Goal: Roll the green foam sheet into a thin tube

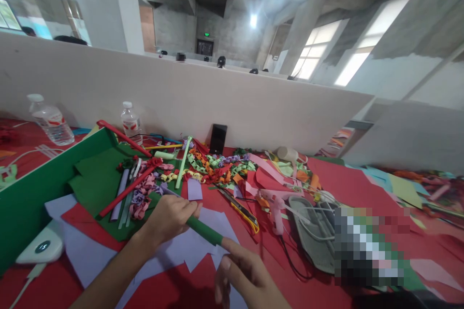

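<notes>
Your red bench [275,275] carries flat, angular lilac sheets [163,260]; above them slants a smooth green tube [205,230]. Your left hand [168,219] wraps it, knuckles up; your right hand [250,273], grip spread, touches its near end.

matt paper tube [205,231] — smooth plastic glue gun [277,212], glossy plastic bottles [131,123] — rough concrete wall [172,31]
</notes>
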